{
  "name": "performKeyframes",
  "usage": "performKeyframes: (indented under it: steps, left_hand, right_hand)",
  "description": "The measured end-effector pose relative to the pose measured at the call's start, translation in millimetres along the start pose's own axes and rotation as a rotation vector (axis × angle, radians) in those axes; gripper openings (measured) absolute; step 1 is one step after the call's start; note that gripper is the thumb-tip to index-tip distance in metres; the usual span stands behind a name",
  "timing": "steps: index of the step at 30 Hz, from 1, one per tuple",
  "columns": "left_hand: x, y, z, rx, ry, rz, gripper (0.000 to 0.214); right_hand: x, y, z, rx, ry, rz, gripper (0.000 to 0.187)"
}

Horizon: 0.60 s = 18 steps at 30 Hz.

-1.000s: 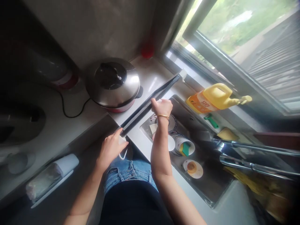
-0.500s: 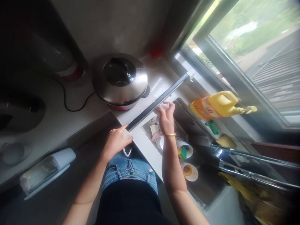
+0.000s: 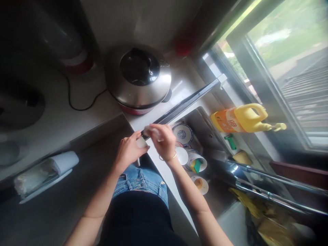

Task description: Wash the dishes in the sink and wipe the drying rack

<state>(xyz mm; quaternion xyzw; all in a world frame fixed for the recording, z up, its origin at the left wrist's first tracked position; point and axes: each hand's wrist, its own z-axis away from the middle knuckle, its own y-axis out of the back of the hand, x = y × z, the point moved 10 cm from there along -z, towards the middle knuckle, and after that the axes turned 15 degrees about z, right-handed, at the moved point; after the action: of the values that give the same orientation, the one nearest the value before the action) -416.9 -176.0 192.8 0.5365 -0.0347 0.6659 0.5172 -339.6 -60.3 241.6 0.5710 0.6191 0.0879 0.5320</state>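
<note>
A long, narrow dark bar (image 3: 191, 99) with pale end caps slants across the counter corner and over the near edge of the sink (image 3: 205, 121). My left hand (image 3: 128, 153) grips its near end, thumb and fingers around the pale cap. Close beside it, my right hand (image 3: 164, 140) is closed on a crumpled white tissue (image 3: 153, 132), which it presses to the bar near that end. The far end cap (image 3: 221, 79) reaches toward the window sill. Part of the bar is hidden behind my right hand.
Behind the bar stands an electric pan (image 3: 139, 80) with a steel lid. The sink holds a patterned plate (image 3: 182, 134), a cup with a sponge (image 3: 202, 164) and a stained bowl (image 3: 202, 186). A yellow detergent bottle (image 3: 239, 118) and a chrome faucet (image 3: 232, 167) are at right.
My right hand has slid with the tissue along the bar toward my left hand, uncovering the patterned plate in the sink. My left hand keeps hold of the near end.
</note>
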Motion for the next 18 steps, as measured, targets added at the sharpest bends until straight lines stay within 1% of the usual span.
performKeyframes:
  steps: [1, 2, 3, 6, 8, 9, 10, 12, 14, 15, 16, 18]
  left_hand:
    - [-1.9, 0.0, 1.0, 0.010, 0.004, 0.029, 0.049]
    - [-3.4, 0.5, 1.9, 0.030, -0.001, 0.069, 0.048]
    - [-4.5, 1.2, 3.0, 0.057, -0.016, 0.119, 0.049]
    - [-6.7, 5.0, 7.4, 0.165, -0.088, 0.273, 0.058]
    - [-9.8, 4.8, 9.9, 0.205, -0.101, 0.325, 0.059]
    - [-11.1, 4.2, 10.8, 0.213, -0.101, 0.341, 0.058]
    - [-12.0, 3.5, 11.4, 0.215, -0.099, 0.353, 0.057]
    - [-13.0, 3.1, 12.2, 0.213, -0.095, 0.363, 0.054]
    - [-13.1, 3.7, 12.5, 0.213, -0.102, 0.358, 0.048]
    - [-13.1, 4.2, 12.6, 0.216, -0.107, 0.356, 0.046]
    - [-12.9, 4.3, 12.5, 0.218, -0.115, 0.355, 0.046]
    - [-12.3, 4.0, 12.0, 0.220, -0.134, 0.366, 0.049]
  right_hand:
    - [-7.3, -5.2, 1.5, -0.042, 0.048, -0.023, 0.019]
    - [-11.3, -7.8, 2.9, -0.058, 0.074, -0.035, 0.019]
    - [-9.8, -6.7, 3.5, -0.036, 0.064, -0.030, 0.020]
    - [15.2, 7.6, 2.9, 0.092, -0.097, 0.009, 0.020]
    - [26.7, 12.7, 2.2, 0.097, -0.174, -0.034, 0.023]
    - [25.1, 12.4, 1.8, 0.068, -0.172, -0.076, 0.024]
    - [18.1, 10.5, 1.6, 0.022, -0.141, -0.118, 0.025]
    - [-8.5, 3.8, 3.6, -0.089, -0.008, -0.156, 0.023]
    - [-34.5, -4.2, 7.6, -0.186, 0.123, -0.113, 0.019]
    - [-40.8, -7.2, 8.4, -0.211, 0.150, -0.067, 0.017]
    - [-42.0, -8.7, 7.5, -0.218, 0.148, -0.015, 0.015]
    - [-33.9, -7.9, 2.4, -0.198, 0.095, 0.080, 0.012]
